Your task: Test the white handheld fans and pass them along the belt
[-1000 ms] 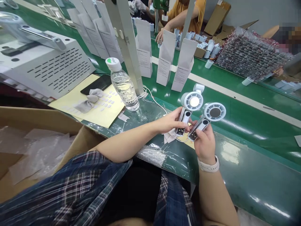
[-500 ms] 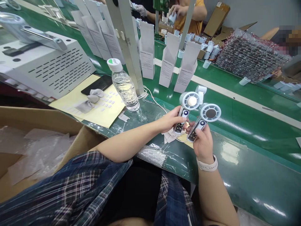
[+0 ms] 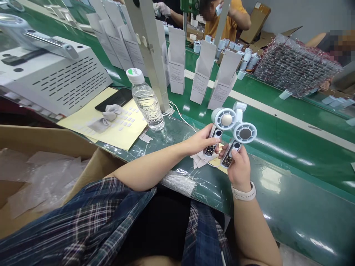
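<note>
Your left hand [image 3: 203,142] is wrapped round the handle of the left fan [image 3: 225,119], thumb across its front; your right hand [image 3: 240,168] clasps the handle of the right fan [image 3: 242,135], thumb just below its display; both fans lie between your hands, heads pointing away from you. The digits lit half a second ago are gone, and the left display [image 3: 219,133] and right display [image 3: 237,145] now look dark; this suggests the two fans have changed state together, though camera flicker could look the same; the heads are also slightly closer together. Paper scraps [image 3: 197,161] lie under your hands; white boxes [image 3: 223,79] stand beyond them; left of your left hand are a bottle [image 3: 148,105] and, farther off, a yellow sheet [image 3: 126,137].
</note>
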The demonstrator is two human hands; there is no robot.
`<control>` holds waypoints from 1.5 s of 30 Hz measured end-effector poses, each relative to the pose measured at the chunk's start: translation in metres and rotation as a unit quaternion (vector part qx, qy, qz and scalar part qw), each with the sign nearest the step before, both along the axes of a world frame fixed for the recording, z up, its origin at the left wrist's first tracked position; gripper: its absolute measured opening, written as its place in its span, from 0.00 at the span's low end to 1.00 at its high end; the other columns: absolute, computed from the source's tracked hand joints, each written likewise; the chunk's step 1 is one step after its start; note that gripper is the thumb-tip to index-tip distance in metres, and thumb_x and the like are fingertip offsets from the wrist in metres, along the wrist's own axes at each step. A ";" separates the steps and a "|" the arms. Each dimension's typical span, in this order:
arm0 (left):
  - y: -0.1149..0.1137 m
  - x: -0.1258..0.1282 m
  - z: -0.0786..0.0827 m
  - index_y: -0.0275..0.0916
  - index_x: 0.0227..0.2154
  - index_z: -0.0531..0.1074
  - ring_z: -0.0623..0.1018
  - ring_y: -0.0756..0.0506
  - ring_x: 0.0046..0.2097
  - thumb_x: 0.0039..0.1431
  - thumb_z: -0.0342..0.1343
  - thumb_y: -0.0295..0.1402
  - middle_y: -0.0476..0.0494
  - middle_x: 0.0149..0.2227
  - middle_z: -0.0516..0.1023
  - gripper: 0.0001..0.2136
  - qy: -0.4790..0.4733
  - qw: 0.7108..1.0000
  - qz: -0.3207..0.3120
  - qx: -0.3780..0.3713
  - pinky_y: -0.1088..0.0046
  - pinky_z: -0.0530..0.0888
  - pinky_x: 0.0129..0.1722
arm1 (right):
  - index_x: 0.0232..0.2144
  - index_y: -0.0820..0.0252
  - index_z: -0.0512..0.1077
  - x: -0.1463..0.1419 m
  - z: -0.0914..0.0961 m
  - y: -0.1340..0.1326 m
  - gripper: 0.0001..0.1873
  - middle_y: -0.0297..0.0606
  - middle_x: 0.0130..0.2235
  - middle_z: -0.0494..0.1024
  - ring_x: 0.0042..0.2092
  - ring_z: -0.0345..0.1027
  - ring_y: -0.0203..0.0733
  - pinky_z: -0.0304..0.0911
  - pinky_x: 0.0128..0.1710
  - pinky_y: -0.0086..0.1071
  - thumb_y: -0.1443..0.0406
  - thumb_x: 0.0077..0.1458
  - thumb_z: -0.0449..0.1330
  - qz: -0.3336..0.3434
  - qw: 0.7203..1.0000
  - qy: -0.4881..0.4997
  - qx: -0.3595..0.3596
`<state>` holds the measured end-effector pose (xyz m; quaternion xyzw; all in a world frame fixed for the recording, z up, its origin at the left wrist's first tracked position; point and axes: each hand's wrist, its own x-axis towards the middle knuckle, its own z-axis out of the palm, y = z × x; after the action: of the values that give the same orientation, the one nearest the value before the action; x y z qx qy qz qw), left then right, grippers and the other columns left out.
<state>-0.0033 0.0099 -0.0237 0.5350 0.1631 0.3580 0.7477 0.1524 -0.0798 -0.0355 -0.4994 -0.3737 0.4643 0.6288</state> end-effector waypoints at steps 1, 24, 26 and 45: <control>0.000 0.000 0.000 0.39 0.40 0.61 0.76 0.48 0.31 0.51 0.67 0.49 0.48 0.34 0.72 0.25 0.001 1.000 -0.001 -0.004 0.66 0.73 0.34 | 0.38 0.52 0.67 0.000 -0.001 0.000 0.14 0.35 0.36 0.77 0.31 0.71 0.42 0.71 0.37 0.43 0.54 0.53 0.63 -0.005 1.000 -0.001 -0.002; 0.002 -0.001 -0.003 0.40 0.42 0.59 0.79 0.45 0.33 0.54 0.64 0.51 0.39 0.39 0.79 0.25 0.079 0.991 0.108 0.007 0.68 0.73 0.32 | 0.41 0.49 0.67 0.005 0.000 0.001 0.14 0.31 0.32 0.77 0.25 0.68 0.39 0.66 0.25 0.36 0.48 0.61 0.56 0.039 0.998 0.045 0.009; 0.002 -0.002 -0.003 0.41 0.40 0.56 0.79 0.46 0.28 0.57 0.59 0.53 0.42 0.35 0.80 0.23 0.022 0.997 0.064 -0.032 0.68 0.74 0.29 | 0.38 0.52 0.71 0.007 0.003 0.000 0.21 0.34 0.33 0.79 0.27 0.70 0.40 0.67 0.26 0.37 0.44 0.61 0.54 0.066 0.994 0.092 -0.001; -0.013 -0.010 0.010 0.41 0.49 0.64 0.80 0.43 0.44 0.54 0.67 0.43 0.41 0.45 0.77 0.25 -0.083 0.996 -0.027 -0.012 0.65 0.77 0.42 | 0.41 0.52 0.79 0.005 0.019 -0.012 0.16 0.38 0.40 0.81 0.40 0.75 0.48 0.73 0.43 0.48 0.53 0.55 0.63 0.011 0.986 0.158 0.052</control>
<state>-0.0128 -0.0035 -0.0141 0.4983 0.0904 0.3790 0.7745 0.1574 -0.0913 -0.0163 -0.3823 -0.2986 0.5246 0.6996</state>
